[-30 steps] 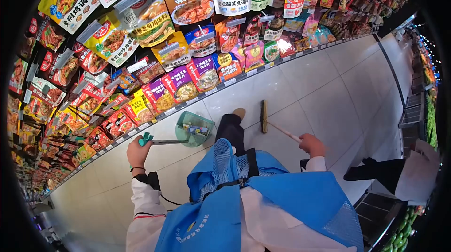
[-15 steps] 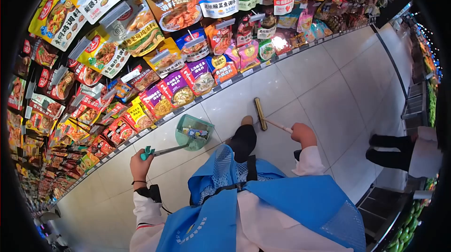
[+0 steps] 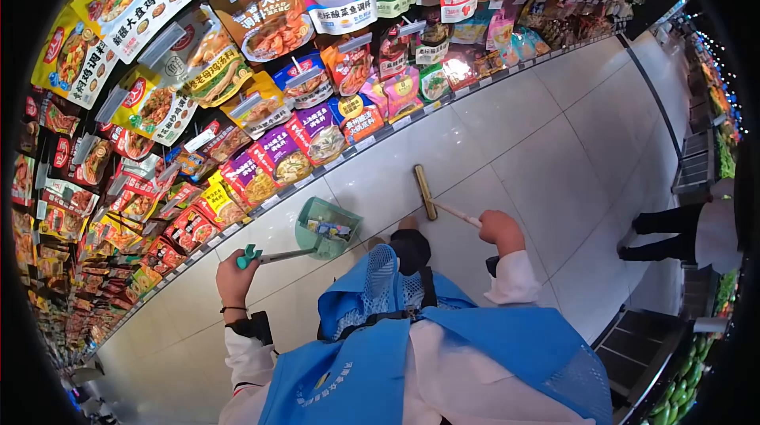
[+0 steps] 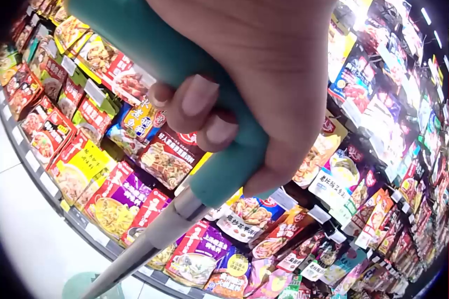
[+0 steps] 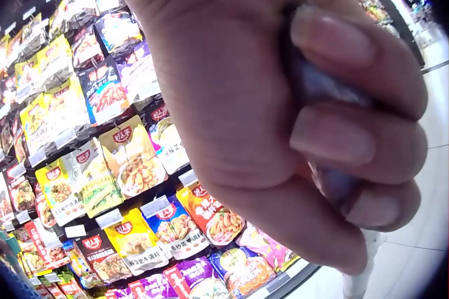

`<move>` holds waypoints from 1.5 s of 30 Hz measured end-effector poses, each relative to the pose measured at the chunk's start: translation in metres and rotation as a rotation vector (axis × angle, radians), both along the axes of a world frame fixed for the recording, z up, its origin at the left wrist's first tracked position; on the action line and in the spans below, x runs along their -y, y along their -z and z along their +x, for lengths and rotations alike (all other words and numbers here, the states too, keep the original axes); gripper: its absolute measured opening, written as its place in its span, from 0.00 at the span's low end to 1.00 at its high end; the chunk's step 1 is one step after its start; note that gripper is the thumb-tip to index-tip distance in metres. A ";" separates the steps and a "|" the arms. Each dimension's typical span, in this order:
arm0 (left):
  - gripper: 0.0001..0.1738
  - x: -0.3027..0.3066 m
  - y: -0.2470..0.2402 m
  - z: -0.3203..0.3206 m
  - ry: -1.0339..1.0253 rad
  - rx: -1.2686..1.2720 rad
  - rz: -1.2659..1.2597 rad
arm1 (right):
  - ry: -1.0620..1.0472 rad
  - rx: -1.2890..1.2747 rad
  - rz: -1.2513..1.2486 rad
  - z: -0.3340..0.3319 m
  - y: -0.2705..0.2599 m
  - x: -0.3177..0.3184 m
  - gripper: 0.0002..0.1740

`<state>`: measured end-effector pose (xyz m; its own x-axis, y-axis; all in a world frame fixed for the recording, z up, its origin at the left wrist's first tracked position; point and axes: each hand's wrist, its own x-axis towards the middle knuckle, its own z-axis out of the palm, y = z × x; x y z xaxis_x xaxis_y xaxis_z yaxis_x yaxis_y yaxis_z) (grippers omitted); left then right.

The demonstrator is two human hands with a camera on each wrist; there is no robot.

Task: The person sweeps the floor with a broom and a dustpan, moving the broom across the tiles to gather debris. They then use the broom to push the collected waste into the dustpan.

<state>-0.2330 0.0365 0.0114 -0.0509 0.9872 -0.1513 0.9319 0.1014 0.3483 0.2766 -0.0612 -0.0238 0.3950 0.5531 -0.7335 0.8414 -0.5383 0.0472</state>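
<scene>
My left hand (image 3: 236, 278) grips the green handle (image 4: 168, 46) of a dustpan, fingers curled round it in the left wrist view. The green dustpan (image 3: 347, 224) is low by the shelf base, with small wrappers (image 3: 329, 229) inside. My right hand (image 3: 502, 232) holds a broom by its pale stick (image 3: 459, 214); in the right wrist view the fingers (image 5: 337, 134) wrap round the handle. The narrow broom head (image 3: 425, 192) is over the tiles, right of the dustpan and apart from it.
Shelves of hanging seasoning packets (image 3: 277, 17) run along the left and top, above a shelf edge (image 3: 372, 140). A foot (image 3: 408, 223) shows between dustpan and broom. Another person in dark trousers (image 3: 669, 235) stands at the right, near crates (image 3: 637, 346) and green vegetables (image 3: 682, 385).
The broom head and right hand have shifted left, nearer the dustpan. The shelf packets have slid left in the head view. The other person's legs are farther up the right side. Both hands keep their grips.
</scene>
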 end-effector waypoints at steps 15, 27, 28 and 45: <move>0.19 0.003 0.008 0.078 -0.150 0.057 -0.026 | -0.088 -0.109 -0.139 0.090 -0.016 -0.028 0.25; 0.18 0.004 0.014 0.125 -0.158 0.100 -0.052 | -0.150 -0.161 -0.074 0.122 0.000 -0.021 0.24; 0.18 0.005 0.014 0.126 -0.153 0.095 -0.049 | -0.154 -0.160 -0.075 0.122 -0.002 -0.023 0.23; 0.16 0.022 0.016 0.173 -0.178 0.256 -0.031 | -0.376 -0.155 -0.003 0.154 0.001 -0.015 0.14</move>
